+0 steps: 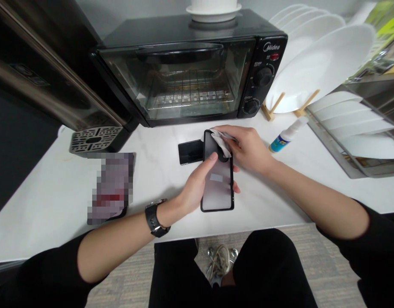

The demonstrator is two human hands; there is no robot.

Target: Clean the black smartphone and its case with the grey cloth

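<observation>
The left hand [197,188] is closed around the phone [217,188], thumb laid on the left edge of the screen and fingertips showing past the right edge; the phone is held just above the white counter [152,179], in front of the person, screen up and long axis pointing away; the right hand [248,149] is closed on a grey cloth [220,139] and presses it against the upper end of the screen; a black wristwatch [154,219] sits on the left wrist; a second dark phone [190,152] lies flat on the counter just behind the held one, partly covered by it; a small spray bottle [288,134] lies on its side right of the right hand; a black toaster oven [190,64], door shut, stands at the back of the counter; white plates [315,64] stand on edge in a wooden rack to its right.
</observation>
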